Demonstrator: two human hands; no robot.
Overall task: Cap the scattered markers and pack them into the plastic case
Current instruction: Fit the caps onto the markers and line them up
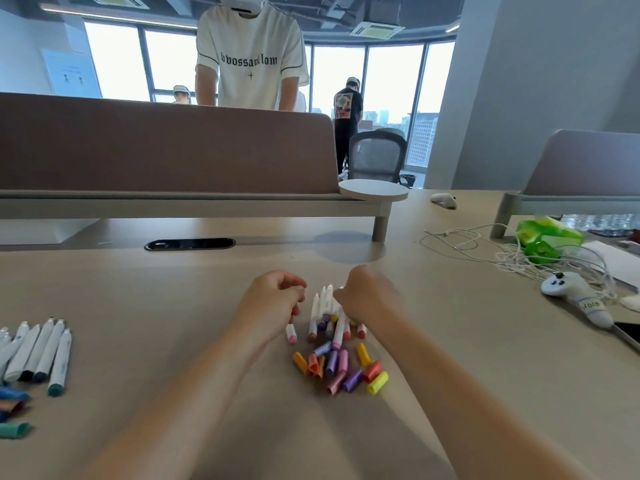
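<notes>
left grip [273, 303]: fingers curling closed around a white marker with a pink tip [291, 333], tip pointing toward the wearer, apparently lifted for capping.
right grip [367, 296]: curling closed over the far ends of the marker cluster [327, 315]; which barrel it is pinching is hidden, cannot tell.
why held so: both hands are working at the pile's far side, probably so one marker gets separated while the rest stay bunched.
marker cluster: white barrels lying close together on the tabletop [173, 306] between the hands, coloured tips facing near.
loose caps [341, 370]: orange, purple, pink, red and yellow caps lying heaped just in front of the cluster, within easy reach for matching.
second group [38, 355]: white markers with dark and teal tips lying side by side at far left, well apart; blue and teal caps [14, 414] sitting beside them, looking sorted by colour family.
plastic case: not showing in view.
progress: judging early; capping barely started, packing not begun.
clutter: controller [575, 296] and cables [512, 258] lying at right, clear of the work.
</notes>
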